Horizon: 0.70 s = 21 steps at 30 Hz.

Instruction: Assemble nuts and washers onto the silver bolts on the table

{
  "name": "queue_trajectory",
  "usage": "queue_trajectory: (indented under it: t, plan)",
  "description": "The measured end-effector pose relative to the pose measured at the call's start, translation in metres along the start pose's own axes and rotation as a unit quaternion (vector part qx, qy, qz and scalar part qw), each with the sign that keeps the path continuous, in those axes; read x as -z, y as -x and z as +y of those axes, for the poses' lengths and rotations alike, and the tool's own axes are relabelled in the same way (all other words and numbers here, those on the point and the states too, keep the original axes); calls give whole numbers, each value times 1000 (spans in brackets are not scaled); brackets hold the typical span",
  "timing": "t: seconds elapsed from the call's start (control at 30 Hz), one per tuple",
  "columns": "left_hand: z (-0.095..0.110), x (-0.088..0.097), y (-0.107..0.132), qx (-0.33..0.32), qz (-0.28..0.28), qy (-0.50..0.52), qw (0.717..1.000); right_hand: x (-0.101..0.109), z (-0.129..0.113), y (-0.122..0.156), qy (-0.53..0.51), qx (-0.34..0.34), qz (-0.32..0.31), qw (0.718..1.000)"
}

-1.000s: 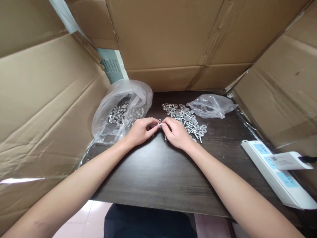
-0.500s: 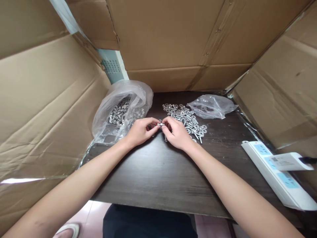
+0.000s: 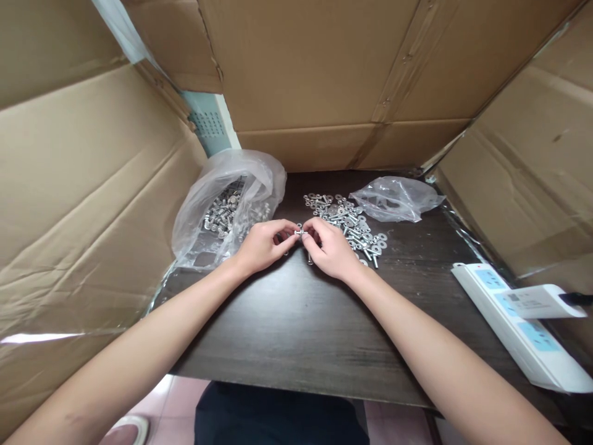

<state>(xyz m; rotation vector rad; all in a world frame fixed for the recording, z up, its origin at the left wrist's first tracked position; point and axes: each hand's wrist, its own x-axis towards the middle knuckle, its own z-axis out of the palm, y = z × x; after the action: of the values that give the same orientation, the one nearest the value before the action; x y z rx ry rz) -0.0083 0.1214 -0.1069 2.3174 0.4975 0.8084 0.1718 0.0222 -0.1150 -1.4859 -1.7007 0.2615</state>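
Observation:
Fingertip to fingertip, my two hands meet over the dark table around one small silver bolt (image 3: pixel 301 233). My left hand (image 3: pixel 267 242) pinches its left end between thumb and forefinger. On the other end, the thumb and forefinger of my right hand (image 3: pixel 330 246) are closed. A washer or nut seems to sit on the shank, too small to tell which. Another bolt (image 3: pixel 310 259) stands or lies just below my right fingertips. Behind my right hand spreads a loose pile of bolts, nuts and washers (image 3: pixel 345 216).
A clear plastic bag (image 3: pixel 259 164) holding many bolts lies open at the left. Another clear bag (image 3: pixel 398 198) lies crumpled at the back right. Near the right edge rests a white power strip (image 3: pixel 523 327) with a plugged-in adapter. Cardboard walls (image 3: pixel 324 74) enclose the dark table (image 3: pixel 287 334).
Both hands hold nearly the same place and grip. The fingertips and the bolt have shifted only very slightly.

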Motion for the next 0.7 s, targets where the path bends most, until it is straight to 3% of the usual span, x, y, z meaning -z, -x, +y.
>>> queue_trajectory:
  t: [0.7]
  plan:
    - [-1,0,0,-8,-4,-3,1000,0,-1,0,1,-4,-7,1000]
